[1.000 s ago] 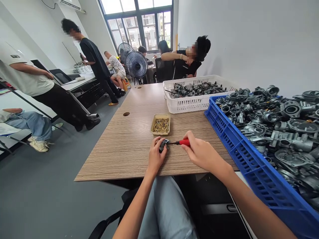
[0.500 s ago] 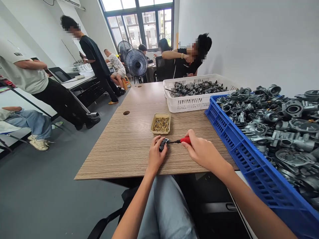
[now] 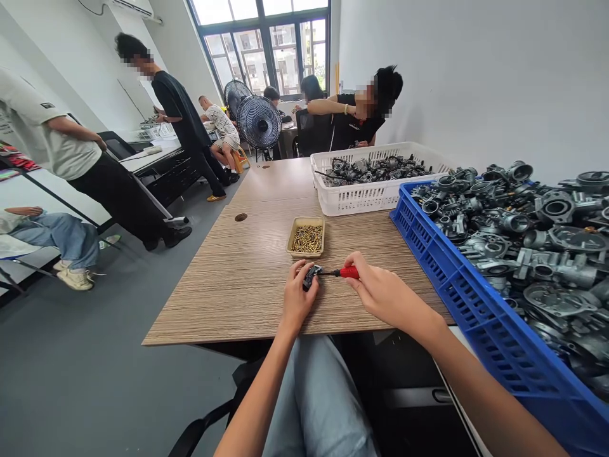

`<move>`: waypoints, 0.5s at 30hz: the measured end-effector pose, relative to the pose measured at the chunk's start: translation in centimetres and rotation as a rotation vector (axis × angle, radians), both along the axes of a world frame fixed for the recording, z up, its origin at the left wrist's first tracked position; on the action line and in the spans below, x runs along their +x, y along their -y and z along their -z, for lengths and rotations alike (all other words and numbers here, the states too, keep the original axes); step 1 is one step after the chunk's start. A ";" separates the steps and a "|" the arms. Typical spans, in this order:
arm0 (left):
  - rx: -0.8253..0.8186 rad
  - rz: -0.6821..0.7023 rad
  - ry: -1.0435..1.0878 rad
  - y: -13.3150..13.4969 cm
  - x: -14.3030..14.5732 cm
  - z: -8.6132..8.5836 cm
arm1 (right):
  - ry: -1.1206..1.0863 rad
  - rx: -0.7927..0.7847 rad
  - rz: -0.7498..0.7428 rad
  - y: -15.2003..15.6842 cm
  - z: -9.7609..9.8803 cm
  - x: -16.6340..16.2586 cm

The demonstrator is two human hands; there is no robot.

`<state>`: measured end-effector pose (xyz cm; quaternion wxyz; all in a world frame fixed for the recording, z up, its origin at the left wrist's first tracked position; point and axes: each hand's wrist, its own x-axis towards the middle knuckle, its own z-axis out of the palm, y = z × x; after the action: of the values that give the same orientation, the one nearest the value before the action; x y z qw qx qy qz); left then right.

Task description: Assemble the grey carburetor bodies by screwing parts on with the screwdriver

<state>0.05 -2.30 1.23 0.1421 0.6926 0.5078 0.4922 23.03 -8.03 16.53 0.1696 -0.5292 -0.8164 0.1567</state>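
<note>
Screwdriver point(image 3: 349, 272) clamped in right hand point(image 3: 383, 289) | dark part point(image 3: 311, 277) clamped in left hand point(image 3: 297, 297), partly covered | details unclear

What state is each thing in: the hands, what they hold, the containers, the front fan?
Left hand, closed around the metal part
Metal part, held, partly covered
Right hand, closed around the red-handled screwdriver
Red-handled screwdriver, held, shaft pointing at the metal part
Small tray, open, full of brass-coloured pieces
White basket, open, loaded with dark parts
Blue crate, open, heaped with grey metal parts
Front fan, upright; spinning or still, cannot tell
</note>
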 end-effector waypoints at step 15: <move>0.012 -0.006 -0.010 0.0 -0.1 0.1 | -0.028 -0.003 -0.011 -0.3 0.1 0.6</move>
<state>-0.04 -2.26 1.10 0.1342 0.6943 0.5077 0.4922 23.64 -7.69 16.39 0.1793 -0.5226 -0.8167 0.1666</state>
